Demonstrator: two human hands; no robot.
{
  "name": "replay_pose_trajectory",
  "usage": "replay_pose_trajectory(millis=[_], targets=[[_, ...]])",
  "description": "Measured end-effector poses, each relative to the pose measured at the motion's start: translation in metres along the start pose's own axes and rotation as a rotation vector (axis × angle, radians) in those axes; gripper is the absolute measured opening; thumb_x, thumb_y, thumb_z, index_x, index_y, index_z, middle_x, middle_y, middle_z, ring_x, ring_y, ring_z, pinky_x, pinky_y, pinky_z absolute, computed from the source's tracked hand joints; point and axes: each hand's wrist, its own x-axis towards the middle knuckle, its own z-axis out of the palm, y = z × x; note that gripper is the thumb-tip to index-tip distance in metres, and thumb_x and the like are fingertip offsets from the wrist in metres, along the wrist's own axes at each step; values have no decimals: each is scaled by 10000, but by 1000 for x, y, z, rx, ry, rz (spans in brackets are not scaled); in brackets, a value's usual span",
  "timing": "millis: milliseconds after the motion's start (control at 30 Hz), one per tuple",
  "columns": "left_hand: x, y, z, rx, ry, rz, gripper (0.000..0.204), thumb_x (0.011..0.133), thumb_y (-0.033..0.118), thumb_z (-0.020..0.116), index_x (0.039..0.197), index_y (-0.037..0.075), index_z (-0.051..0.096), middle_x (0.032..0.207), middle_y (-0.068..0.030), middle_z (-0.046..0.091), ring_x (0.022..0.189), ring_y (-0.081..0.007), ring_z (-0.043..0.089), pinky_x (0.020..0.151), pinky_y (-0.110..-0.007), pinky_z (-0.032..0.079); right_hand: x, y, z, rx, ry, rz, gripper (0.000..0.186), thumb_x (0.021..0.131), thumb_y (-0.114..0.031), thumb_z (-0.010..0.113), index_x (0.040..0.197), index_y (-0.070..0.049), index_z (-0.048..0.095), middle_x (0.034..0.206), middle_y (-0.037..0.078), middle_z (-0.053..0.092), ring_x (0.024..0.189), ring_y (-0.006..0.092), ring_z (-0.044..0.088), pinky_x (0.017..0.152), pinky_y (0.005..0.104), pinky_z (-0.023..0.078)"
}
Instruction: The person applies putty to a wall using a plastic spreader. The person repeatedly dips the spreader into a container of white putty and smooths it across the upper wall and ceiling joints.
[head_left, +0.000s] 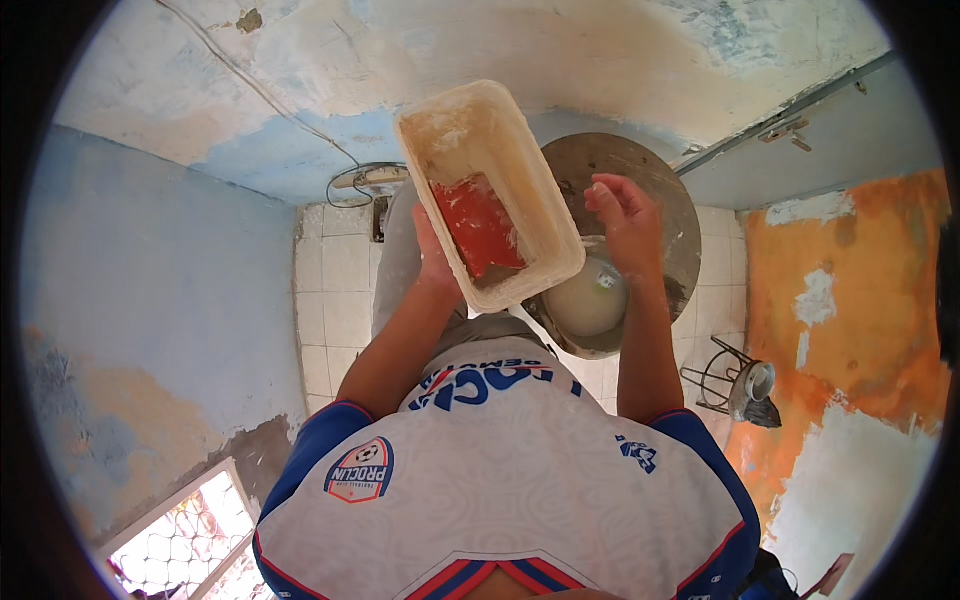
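My left hand (432,246) grips the left side of a pale rectangular plastic tub (512,170), which is tilted so that its inside shows. Whitish smears coat the tub's walls. Inside lies a flat red piece (476,226) with white streaks; its kind is unclear. My right hand (627,212) is raised just beyond the tub's right side, fingers curled in toward the thumb. Whatever those fingers hold, if anything, cannot be made out. Below that hand, a round bowl (588,300) of cloudy whitish liquid stands on a round, smeared brown tabletop (655,190).
A patchy blue and cream wall (400,50) rises close ahead, with a cable (262,95) hanging down it. Pale floor tiles (335,265) lie below. To the right, a dark metal stand (712,375) with a metal container (755,382) sits near an orange, patched wall (860,290).
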Motion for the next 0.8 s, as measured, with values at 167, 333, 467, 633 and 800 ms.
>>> replay_pose_trajectory(millis=[167,333,467,633,800], targets=[[14,0,-24,72,216,2,576,1013,508,343,1313,68,563,1191,-105,651,1083,-276,639,954,-434,543,-12,130,8,-434,59,174,254,911,-251,703,1043,-34,700,928,154,716,850,268,691,787,386,524],[32,7,-20,103,279,-22,549,1010,501,357,1286,81,577,1179,-98,657,1073,-268,644,927,-427,550,-28,194,33,-614,289,309,311,872,-291,726,1053,-47,659,967,168,688,949,379,660,832,473,504],[48,8,-56,91,211,-100,617,1015,550,352,1338,64,550,1238,-116,640,1091,-275,641,935,-421,553,-24,178,49,-656,459,327,415,862,-282,743,1169,-50,588,1094,181,651,1076,384,619,901,462,476],[74,4,-91,50,155,-244,642,1038,546,332,1370,29,521,1273,-133,625,1111,-291,634,961,-442,554,-26,175,46,-512,567,476,667,836,-220,780,1381,-61,430,1307,236,550,1203,425,551,1012,479,438],[100,17,-15,-171,451,-367,673,1019,577,350,1356,22,526,1247,-137,633,1098,-293,633,927,-430,554,-17,183,66,-330,842,597,1031,825,-180,777,1582,-100,80,1565,323,212,1427,468,324,1151,494,332]])
